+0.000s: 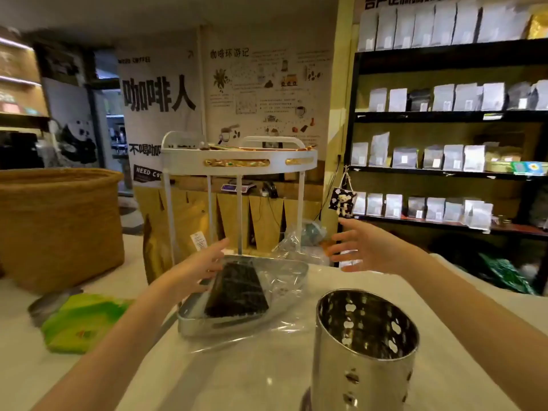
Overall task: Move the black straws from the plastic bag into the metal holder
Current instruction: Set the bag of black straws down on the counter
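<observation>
We see the black straws [237,289] as one tight bundle inside a clear plastic bag [275,280], and the bag lies in a shallow metal tray [189,321] on the white table [252,375]. The open ends of the straws face us. The metal holder [366,345] stands upright on the table, near us and to the right of the tray, and we see nothing in the part of its inside that shows.

Our left hand [204,268] is at the left side of the bundle, with the fingers straight and not closed on anything; it seems to touch the bag or the tray edge, but we cannot say which. Our right hand [364,247] is in the air beyond the tray, fingers spread apart, holding nothing.

We judge that the straws are very light and a little stiff, but a hard squeeze can flatten them. The bag film is thin, soft and slippery, so the bundle may slide in it. We think it is better to hold the bundle around its middle, with the whole hand, after the bag mouth is opened. Loose straws can scatter easily, so they should stay together until they are over the holder
</observation>
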Demonstrator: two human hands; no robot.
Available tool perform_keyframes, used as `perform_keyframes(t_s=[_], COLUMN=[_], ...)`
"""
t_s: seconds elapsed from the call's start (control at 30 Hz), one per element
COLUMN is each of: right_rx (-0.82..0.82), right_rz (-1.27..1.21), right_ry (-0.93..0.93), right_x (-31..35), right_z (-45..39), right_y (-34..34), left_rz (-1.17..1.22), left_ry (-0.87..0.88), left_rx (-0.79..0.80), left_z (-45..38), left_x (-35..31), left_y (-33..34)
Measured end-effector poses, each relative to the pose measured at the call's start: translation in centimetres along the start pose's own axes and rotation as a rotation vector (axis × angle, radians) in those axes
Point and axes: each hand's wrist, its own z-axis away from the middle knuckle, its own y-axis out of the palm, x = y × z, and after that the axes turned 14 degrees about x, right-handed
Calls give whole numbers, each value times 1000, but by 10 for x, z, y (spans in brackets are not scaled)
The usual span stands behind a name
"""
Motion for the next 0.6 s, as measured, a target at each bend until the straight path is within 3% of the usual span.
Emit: perform_keyframes(t_s=[0.2,0.6], right_rx=[-98,29], right_rz=[16,-90], right_ry=[109,186], right_x=[-38,-65], right_z=[-45,-75], right_y=[-9,-8], left_rz=[-60,92], left_ry=[-56,-250], left_rx=[-143,-61], left_z=[-31,-52], left_x=[10,32], left_y=[7,-4])
